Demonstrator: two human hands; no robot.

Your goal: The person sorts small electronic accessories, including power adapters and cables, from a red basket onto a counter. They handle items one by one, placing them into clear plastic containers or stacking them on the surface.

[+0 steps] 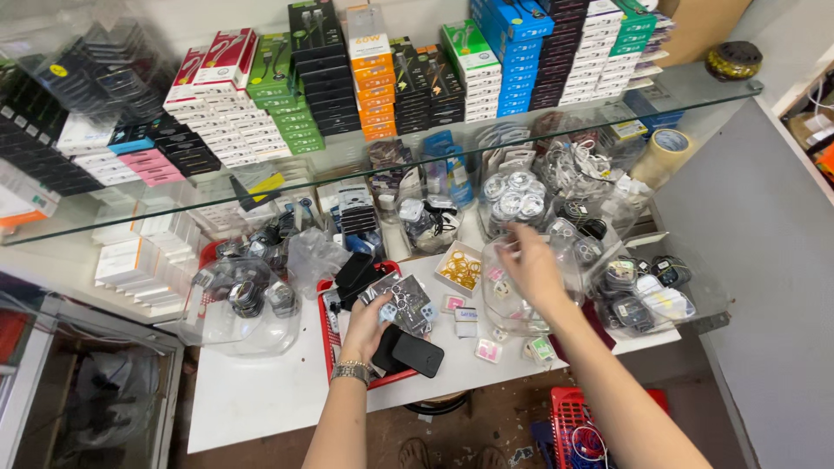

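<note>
On the white desk (pixel 261 391) under a glass shelf (pixel 365 165) | clear plastic bag (pixel 521 295), limp, light, slippery (grip its rim): right hand (pixel 532 269) reaching in, fingers spread | left hand (pixel 369 326) pinching a glossy packet (pixel 407 302) by its edge over the red tray (pixel 328 347).

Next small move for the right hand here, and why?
Probably lower the right hand a little into the clear plastic bag and pinch one small item. It hovers at the bag's open mouth, fingers spread, nothing clearly held. The left hand already grips a packet of small parts over the red tray.
</note>
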